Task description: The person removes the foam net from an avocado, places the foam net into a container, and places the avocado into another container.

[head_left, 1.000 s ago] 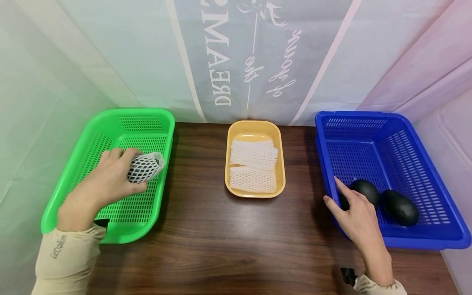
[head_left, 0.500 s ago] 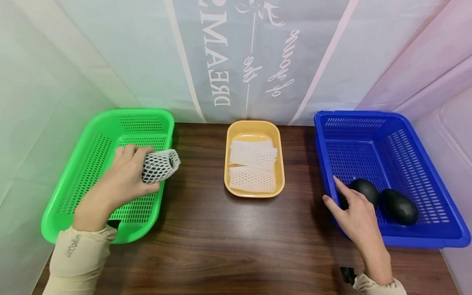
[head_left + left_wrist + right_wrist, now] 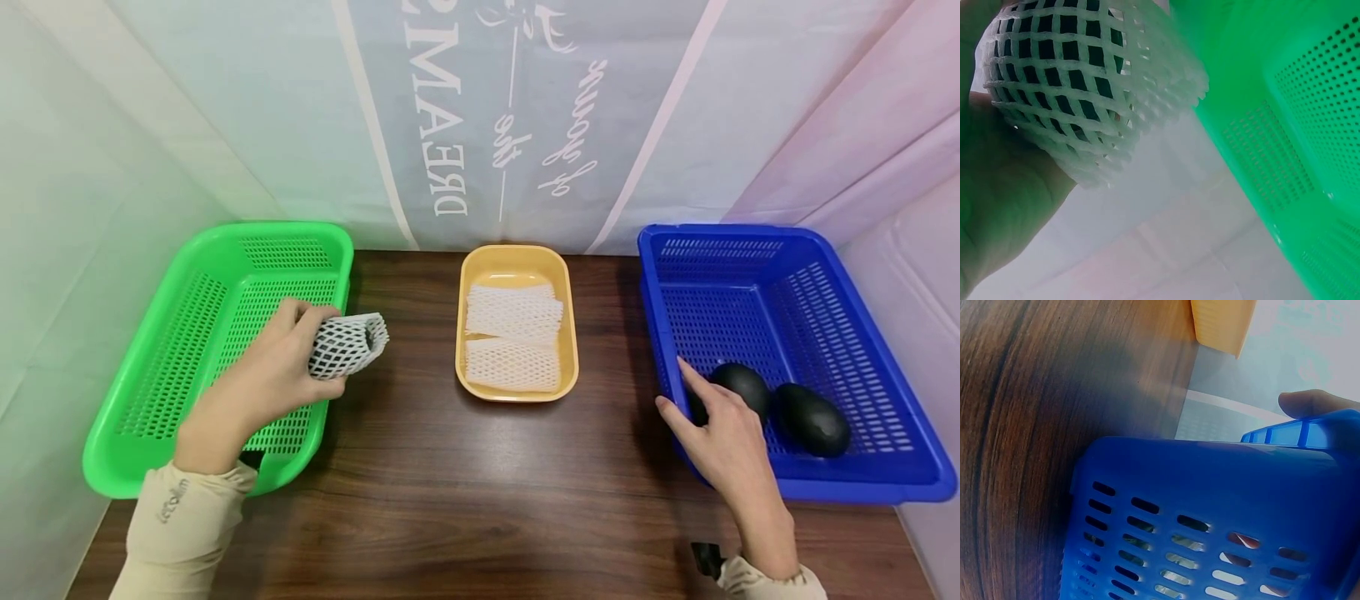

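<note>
My left hand [image 3: 277, 367] grips a dark avocado in a white foam net sleeve [image 3: 345, 346], above the inner side rim of the green basket [image 3: 337, 283]. The sleeve's loose end points right, past the rim. In the left wrist view, dark skin shows through the mesh of the foam net [image 3: 1066, 69]. My right hand [image 3: 727, 442] holds the near left rim of the blue basket [image 3: 660, 325], thumb outside and fingers inside. Beside those fingers lie dark avocados [image 3: 813, 419], one partly hidden by the hand. The right wrist view shows the thumb [image 3: 1316, 403] over the rim.
Between the baskets, a yellow tray [image 3: 465, 333] stands on the dark wooden table [image 3: 480, 492], holding two flat white foam nets [image 3: 513, 364]. A printed cloth [image 3: 300, 125] hangs behind the table. Pale sheets close off both sides.
My left hand has carried the netted avocado rightward, from over the green basket's inside to its right rim. The right hand has stayed at the blue basket's rim.
</note>
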Tool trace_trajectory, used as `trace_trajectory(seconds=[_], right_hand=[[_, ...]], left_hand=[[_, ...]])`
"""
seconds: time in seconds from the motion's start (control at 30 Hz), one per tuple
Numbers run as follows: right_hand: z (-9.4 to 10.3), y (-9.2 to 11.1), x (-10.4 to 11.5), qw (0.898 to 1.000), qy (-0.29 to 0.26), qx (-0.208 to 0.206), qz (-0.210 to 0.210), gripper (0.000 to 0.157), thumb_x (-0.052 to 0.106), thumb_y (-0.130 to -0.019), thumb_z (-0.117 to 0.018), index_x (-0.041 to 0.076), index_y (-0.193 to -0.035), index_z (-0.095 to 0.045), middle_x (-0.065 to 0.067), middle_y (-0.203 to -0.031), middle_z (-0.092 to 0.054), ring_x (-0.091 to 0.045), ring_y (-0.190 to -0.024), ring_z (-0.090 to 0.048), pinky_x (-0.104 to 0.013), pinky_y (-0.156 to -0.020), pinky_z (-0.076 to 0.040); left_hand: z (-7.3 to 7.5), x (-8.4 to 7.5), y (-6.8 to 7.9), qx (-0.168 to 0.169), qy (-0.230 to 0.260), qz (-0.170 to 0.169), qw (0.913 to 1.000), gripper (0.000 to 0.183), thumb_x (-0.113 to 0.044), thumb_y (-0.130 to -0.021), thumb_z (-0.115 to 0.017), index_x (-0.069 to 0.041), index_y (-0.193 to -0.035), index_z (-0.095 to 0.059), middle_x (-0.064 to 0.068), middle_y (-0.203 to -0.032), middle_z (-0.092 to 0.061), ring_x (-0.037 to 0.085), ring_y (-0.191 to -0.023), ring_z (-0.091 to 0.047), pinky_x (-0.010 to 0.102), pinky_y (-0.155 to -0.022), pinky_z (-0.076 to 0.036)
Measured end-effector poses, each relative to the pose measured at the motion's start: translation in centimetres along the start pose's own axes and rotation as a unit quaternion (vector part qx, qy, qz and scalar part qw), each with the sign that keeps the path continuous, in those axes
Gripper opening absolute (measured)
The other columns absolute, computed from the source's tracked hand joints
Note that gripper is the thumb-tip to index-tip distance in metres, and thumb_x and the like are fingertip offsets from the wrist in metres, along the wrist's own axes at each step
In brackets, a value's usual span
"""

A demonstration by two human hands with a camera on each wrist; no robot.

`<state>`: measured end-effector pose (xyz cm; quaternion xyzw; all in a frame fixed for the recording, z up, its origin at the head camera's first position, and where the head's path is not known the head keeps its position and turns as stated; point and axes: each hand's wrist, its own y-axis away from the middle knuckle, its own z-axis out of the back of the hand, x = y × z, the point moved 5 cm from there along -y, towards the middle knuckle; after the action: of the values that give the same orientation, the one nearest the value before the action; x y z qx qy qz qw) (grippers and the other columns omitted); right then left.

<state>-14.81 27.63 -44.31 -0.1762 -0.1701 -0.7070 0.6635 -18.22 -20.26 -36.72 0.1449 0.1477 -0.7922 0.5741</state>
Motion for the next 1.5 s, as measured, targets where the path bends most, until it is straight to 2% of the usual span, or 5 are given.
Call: trace_trajectory(seconds=[0.3, 0.87, 1.13, 1.5], right_hand=[[0.0, 0.0, 0.0, 1.000, 0.004, 0.003, -0.004, 0.067, 0.042, -0.095, -0.062, 0.016, -0.152, -0.040, -0.033, -0.136, -0.054, -0.056, -0.124, -0.045, -0.072, -0.091, -0.036], [0.1, 0.0, 0.1, 1.000, 0.003, -0.004, 0.003, 0.067, 0.042, -0.095, -0.062, 0.015, -0.152, -0.041, -0.033, -0.134, -0.056, -0.055, -0.123, -0.045, -0.070, -0.091, -0.036], [0.3, 0.1, 0.5, 0.999, 0.000, -0.037, 0.026, 0.069, 0.043, -0.094, -0.064, 0.010, -0.150, -0.043, -0.031, -0.128, -0.061, -0.055, -0.121, -0.047, -0.068, -0.094, -0.033], [0.5, 0.1, 0.8, 0.995, -0.003, -0.087, 0.055, 0.064, 0.038, -0.089, -0.072, 0.009, -0.143, -0.052, -0.029, -0.122, -0.064, -0.052, -0.115, -0.052, -0.065, -0.090, -0.037]], left_hand=[[-1.4, -1.1, -0.3, 0.041, 0.009, 0.012, 0.9991, 0.079, -0.016, -0.069, -0.083, -0.002, -0.137, -0.046, 0.021, -0.119, -0.046, 0.031, -0.100, -0.052, 0.047, -0.083, -0.054], [-3.7, -3.6, -0.5, 0.042, 0.004, -0.045, 0.9981, 0.077, -0.018, -0.069, -0.083, 0.001, -0.135, -0.047, 0.020, -0.120, -0.048, 0.029, -0.103, -0.052, 0.045, -0.087, -0.053], [-4.8, -5.0, -0.4, 0.044, -0.006, -0.070, 0.9965, 0.078, -0.022, -0.068, -0.085, 0.000, -0.134, -0.050, 0.016, -0.115, -0.050, 0.025, -0.100, -0.052, 0.042, -0.087, -0.053], [-6.9, -6.8, 0.1, 0.047, 0.004, -0.100, 0.9938, 0.075, -0.020, -0.066, -0.086, 0.000, -0.130, -0.052, 0.012, -0.113, -0.050, 0.022, -0.100, -0.053, 0.037, -0.087, -0.054]])
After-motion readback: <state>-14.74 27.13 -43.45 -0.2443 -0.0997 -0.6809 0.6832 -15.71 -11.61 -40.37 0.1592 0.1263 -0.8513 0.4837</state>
